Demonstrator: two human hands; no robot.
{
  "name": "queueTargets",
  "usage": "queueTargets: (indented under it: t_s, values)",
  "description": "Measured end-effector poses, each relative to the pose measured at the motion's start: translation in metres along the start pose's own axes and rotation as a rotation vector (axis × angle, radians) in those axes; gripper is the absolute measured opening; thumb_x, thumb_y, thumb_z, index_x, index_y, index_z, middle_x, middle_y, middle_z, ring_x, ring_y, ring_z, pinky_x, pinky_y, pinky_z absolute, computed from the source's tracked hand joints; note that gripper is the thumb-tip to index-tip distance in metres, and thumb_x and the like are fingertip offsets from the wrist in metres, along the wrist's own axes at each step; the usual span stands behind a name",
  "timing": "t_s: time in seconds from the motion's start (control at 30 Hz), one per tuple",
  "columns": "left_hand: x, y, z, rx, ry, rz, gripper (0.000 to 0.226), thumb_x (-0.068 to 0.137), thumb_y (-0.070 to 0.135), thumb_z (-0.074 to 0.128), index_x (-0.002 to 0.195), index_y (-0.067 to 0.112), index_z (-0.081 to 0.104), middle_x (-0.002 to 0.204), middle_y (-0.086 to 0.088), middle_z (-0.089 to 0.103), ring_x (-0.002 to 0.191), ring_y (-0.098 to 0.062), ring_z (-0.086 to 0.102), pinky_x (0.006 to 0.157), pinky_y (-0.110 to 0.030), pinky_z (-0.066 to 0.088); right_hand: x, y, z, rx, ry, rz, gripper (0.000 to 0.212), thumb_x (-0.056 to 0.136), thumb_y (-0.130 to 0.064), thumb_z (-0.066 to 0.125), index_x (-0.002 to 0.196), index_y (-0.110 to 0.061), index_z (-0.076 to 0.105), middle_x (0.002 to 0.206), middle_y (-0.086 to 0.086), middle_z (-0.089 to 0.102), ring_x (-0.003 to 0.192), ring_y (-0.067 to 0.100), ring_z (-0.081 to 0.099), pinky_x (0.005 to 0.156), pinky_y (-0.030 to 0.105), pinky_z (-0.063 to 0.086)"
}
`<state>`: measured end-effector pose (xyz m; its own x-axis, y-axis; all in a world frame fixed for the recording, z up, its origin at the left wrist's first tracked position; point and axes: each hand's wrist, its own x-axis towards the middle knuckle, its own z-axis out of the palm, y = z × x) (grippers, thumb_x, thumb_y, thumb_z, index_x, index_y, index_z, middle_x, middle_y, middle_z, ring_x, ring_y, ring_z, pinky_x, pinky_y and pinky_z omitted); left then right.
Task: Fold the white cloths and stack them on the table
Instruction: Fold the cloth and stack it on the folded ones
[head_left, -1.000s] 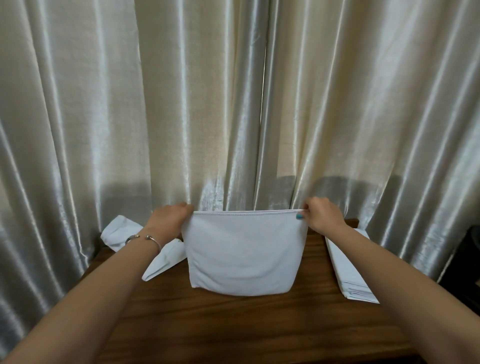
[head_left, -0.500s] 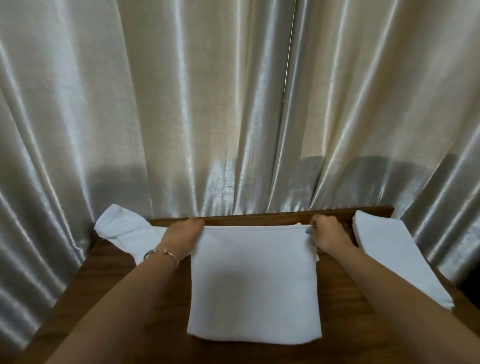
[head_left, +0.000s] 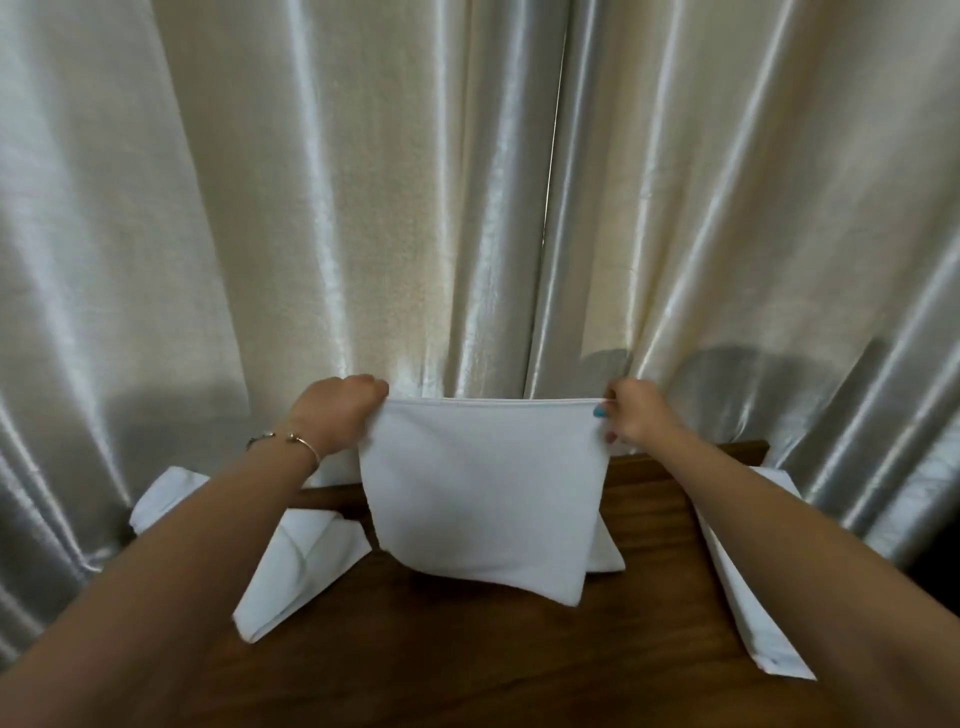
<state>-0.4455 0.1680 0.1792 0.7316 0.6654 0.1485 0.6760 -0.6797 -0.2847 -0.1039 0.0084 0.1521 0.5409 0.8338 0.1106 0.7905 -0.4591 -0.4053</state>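
Observation:
A white cloth (head_left: 483, 499) hangs doubled above the wooden table (head_left: 519, 654), its lower edge just over the surface. My left hand (head_left: 340, 410) grips its top left corner and my right hand (head_left: 631, 413) pinches its top right corner, both raised in front of the curtain. A loose white cloth (head_left: 301, 566) lies crumpled on the table's left side, partly under my left forearm. A stack of folded white cloths (head_left: 763, 644) lies along the right side, mostly hidden by my right forearm.
A shiny cream curtain (head_left: 467, 208) hangs right behind the table's far edge and wraps around both sides. Bare wood shows in the table's near middle. A dark gap lies past the table's right edge.
The cloth lay flat on the table half a second ago; both hands have lifted its far edge up, so it now hangs in the air.

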Motion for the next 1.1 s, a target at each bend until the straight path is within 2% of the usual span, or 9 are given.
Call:
queueTargets:
  t_s: [0.1,0.2,0.27,0.43,0.5,0.67,0.77,0.93,1.1]
  values:
    - [-0.004,-0.006,-0.031,0.005,0.093,-0.018,0.025,0.082,0.007,0.049,0.106,0.013,0.054,0.102,-0.007,0.058,0.086,-0.031,0.062,0.065,-0.038,0.049,-0.002,-0.012,-0.032,0.046,0.054,-0.051,0.009,0.091,-0.017,0.052,0.085,-0.013,0.057,0.072,0.007,0.062,0.063,0.020,0.062,0.066,0.036,0.056]
    - [-0.011,-0.008,-0.061,-0.006,0.169,-0.046,0.026,0.084,0.006,0.047,0.108,0.010,0.054,0.103,-0.011,0.057,0.088,-0.036,0.062,0.068,-0.041,0.050,-0.008,-0.024,-0.059,0.087,0.134,-0.070,0.005,0.089,-0.009,0.053,0.087,-0.010,0.057,0.081,0.011,0.065,0.070,0.028,0.066,0.068,0.044,0.058]
    - [-0.019,-0.007,-0.077,0.003,0.203,-0.053,0.024,0.084,0.006,0.047,0.107,0.009,0.054,0.103,-0.012,0.058,0.089,-0.037,0.061,0.068,-0.042,0.051,-0.015,-0.028,-0.073,0.103,0.172,-0.072,0.009,0.085,0.001,0.053,0.087,-0.007,0.059,0.089,0.016,0.064,0.074,0.036,0.067,0.069,0.049,0.058]
    - [-0.039,0.000,-0.098,0.007,0.244,-0.060,0.022,0.084,0.006,0.047,0.105,0.010,0.054,0.104,-0.012,0.058,0.091,-0.037,0.061,0.071,-0.043,0.052,-0.037,-0.026,-0.093,0.086,0.204,-0.113,0.014,0.086,-0.001,0.052,0.078,-0.011,0.055,0.086,0.016,0.065,0.064,0.030,0.069,0.061,0.043,0.059]
    - [-0.043,0.006,-0.100,0.010,0.238,-0.056,0.022,0.085,0.006,0.045,0.105,0.010,0.053,0.103,-0.011,0.057,0.090,-0.037,0.061,0.069,-0.041,0.051,-0.043,-0.023,-0.095,0.086,0.199,-0.109,0.014,0.087,-0.003,0.052,0.077,-0.013,0.054,0.085,0.016,0.066,0.063,0.029,0.069,0.063,0.044,0.059]
    - [-0.037,0.015,-0.086,-0.003,0.207,-0.053,0.022,0.085,0.006,0.046,0.105,0.012,0.053,0.100,-0.009,0.057,0.083,-0.033,0.062,0.064,-0.038,0.049,-0.045,-0.013,-0.091,0.079,0.170,-0.090,0.005,0.085,-0.002,0.055,0.086,-0.006,0.057,0.100,0.022,0.061,0.078,0.039,0.068,0.070,0.050,0.058]
    - [-0.028,0.014,-0.070,-0.007,0.190,-0.052,0.023,0.085,0.004,0.046,0.105,0.012,0.053,0.097,-0.007,0.056,0.079,-0.030,0.061,0.060,-0.036,0.047,-0.040,-0.010,-0.084,0.063,0.161,-0.077,0.003,0.087,-0.005,0.055,0.088,-0.006,0.058,0.101,0.021,0.062,0.080,0.037,0.067,0.072,0.049,0.058]
    - [-0.017,0.009,-0.048,-0.059,0.134,-0.052,0.023,0.084,0.000,0.048,0.103,0.013,0.054,0.095,-0.006,0.055,0.078,-0.028,0.060,0.062,-0.035,0.049,-0.030,-0.011,-0.069,0.012,0.157,-0.069,0.006,0.090,-0.007,0.054,0.093,-0.004,0.059,0.102,0.022,0.061,0.087,0.037,0.063,0.080,0.047,0.056]
    - [-0.025,0.001,-0.048,-0.111,0.181,-0.023,0.022,0.085,0.004,0.048,0.104,0.014,0.054,0.096,-0.007,0.056,0.078,-0.028,0.058,0.064,-0.037,0.049,-0.039,-0.012,-0.061,-0.034,0.183,-0.105,0.007,0.094,-0.012,0.053,0.090,-0.006,0.052,0.095,0.020,0.059,0.080,0.032,0.055,0.068,0.036,0.048]
